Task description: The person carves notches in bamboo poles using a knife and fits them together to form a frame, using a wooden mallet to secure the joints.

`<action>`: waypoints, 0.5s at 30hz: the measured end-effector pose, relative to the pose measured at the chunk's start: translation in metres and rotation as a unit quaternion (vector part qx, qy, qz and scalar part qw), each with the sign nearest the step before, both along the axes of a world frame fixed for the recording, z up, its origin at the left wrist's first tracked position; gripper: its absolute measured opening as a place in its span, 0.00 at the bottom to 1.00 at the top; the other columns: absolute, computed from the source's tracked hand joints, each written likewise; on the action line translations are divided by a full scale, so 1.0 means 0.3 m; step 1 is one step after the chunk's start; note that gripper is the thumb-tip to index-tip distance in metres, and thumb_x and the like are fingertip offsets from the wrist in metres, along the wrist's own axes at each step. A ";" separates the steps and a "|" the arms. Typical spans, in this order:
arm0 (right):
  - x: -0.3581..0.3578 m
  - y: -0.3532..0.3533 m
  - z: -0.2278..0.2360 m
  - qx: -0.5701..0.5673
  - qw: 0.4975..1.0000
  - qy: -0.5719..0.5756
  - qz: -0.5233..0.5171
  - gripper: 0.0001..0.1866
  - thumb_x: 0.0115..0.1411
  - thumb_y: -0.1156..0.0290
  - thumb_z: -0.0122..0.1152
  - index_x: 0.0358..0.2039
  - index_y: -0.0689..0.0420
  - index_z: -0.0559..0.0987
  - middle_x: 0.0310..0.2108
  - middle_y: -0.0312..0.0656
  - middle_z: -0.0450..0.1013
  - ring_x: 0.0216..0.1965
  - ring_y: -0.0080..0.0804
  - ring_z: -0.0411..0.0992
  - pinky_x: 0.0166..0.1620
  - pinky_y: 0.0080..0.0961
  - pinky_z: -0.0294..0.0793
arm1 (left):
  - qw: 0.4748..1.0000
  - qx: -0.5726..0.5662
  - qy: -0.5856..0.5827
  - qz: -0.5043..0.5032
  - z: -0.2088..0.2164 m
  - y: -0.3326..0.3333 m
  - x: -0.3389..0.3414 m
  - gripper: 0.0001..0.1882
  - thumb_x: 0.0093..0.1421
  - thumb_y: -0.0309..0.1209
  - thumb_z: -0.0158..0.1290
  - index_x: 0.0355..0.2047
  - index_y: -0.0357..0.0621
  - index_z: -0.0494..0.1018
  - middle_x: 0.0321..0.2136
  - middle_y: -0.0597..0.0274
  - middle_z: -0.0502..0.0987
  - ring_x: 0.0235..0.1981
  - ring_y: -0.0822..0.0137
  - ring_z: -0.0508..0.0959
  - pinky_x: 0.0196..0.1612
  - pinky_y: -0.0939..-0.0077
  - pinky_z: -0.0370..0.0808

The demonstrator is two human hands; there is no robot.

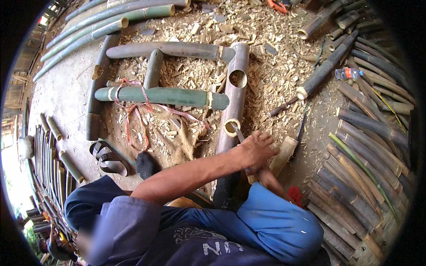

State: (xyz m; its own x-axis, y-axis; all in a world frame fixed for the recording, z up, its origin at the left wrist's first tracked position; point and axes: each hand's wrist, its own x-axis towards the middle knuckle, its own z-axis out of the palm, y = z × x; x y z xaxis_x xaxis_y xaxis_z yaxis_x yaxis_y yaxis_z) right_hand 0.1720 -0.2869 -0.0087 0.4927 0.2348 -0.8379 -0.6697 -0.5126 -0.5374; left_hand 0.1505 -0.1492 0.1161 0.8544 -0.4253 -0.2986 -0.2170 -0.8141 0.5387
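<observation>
A narrow-bladed knife (239, 134) points into a round hole (231, 127) cut in the side of a thick brown bamboo pole (224, 145). My left hand (257, 150) is closed over the knife, its forearm crossing in front of me from the left. Lower down, my right hand (268, 178) is closed by the handle, partly hidden under the left. A second hole (238, 79) opens farther up the same pole. Joined to this pole are a green bamboo rail (171, 96) and a brown rail (177, 50), which run left to another post (93, 117).
Wood chips (266, 71) cover the ground. Pink tape (146, 95) trails around the green rail. Bamboo lengths (355, 177) lie stacked at right; more poles (128, 20) lie far left. A dark blade (302, 126), plastic bottle (348, 73) and sandals (109, 158) lie nearby.
</observation>
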 end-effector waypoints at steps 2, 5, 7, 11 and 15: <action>0.018 -0.018 -0.026 -0.061 0.998 -0.008 -0.026 0.29 0.63 0.60 0.58 0.62 0.53 0.68 0.44 0.46 0.75 0.48 0.35 0.74 0.49 0.32 0.77 | 0.996 0.000 0.081 -0.047 -0.064 0.024 0.063 0.65 0.32 0.43 0.77 0.72 0.63 0.57 0.68 0.51 0.62 0.65 0.48 0.68 0.61 0.49 0.71; 0.080 0.015 -0.033 -0.169 0.985 -0.022 -0.023 0.31 0.62 0.60 0.59 0.64 0.53 0.65 0.48 0.47 0.74 0.52 0.37 0.73 0.53 0.33 0.76 | 0.984 -0.108 0.139 -0.004 -0.173 0.045 0.097 0.57 0.38 0.35 0.73 0.70 0.62 0.59 0.66 0.49 0.64 0.61 0.44 0.73 0.55 0.45 0.77; 0.157 0.014 0.008 -0.244 0.969 -0.045 -0.003 0.33 0.61 0.59 0.60 0.66 0.54 0.64 0.51 0.48 0.74 0.55 0.37 0.73 0.55 0.34 0.75 | 0.970 -0.191 0.145 0.039 -0.150 0.054 0.137 0.53 0.41 0.31 0.70 0.69 0.61 0.61 0.65 0.48 0.65 0.60 0.44 0.73 0.56 0.49 0.77; 0.361 0.029 0.091 -0.139 0.855 -0.206 0.455 0.32 0.60 0.59 0.61 0.64 0.54 0.68 0.53 0.51 0.75 0.55 0.40 0.74 0.57 0.35 0.75 | 0.928 -0.305 0.052 0.209 -0.176 0.120 0.097 0.45 0.45 0.21 0.63 0.67 0.60 0.66 0.62 0.42 0.66 0.60 0.41 0.72 0.60 0.53 0.75; 0.422 0.295 0.326 -0.133 0.594 -0.299 0.735 0.26 0.53 0.62 0.66 0.53 0.58 0.79 0.48 0.54 0.78 0.51 0.49 0.76 0.54 0.42 0.75 | 0.841 -0.376 -0.075 0.383 -0.177 0.145 0.057 0.45 0.46 0.17 0.60 0.67 0.56 0.66 0.64 0.36 0.63 0.62 0.37 0.70 0.63 0.53 0.72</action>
State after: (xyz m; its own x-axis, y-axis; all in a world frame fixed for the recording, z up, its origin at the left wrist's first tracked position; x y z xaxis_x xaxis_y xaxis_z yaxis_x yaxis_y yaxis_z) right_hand 0.2985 -0.1984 0.0891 0.1471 0.6780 -0.7202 0.8761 -0.4272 -0.2233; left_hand 0.1677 -0.1059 0.0630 0.9676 0.2461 -0.0565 0.1048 -0.1879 0.9766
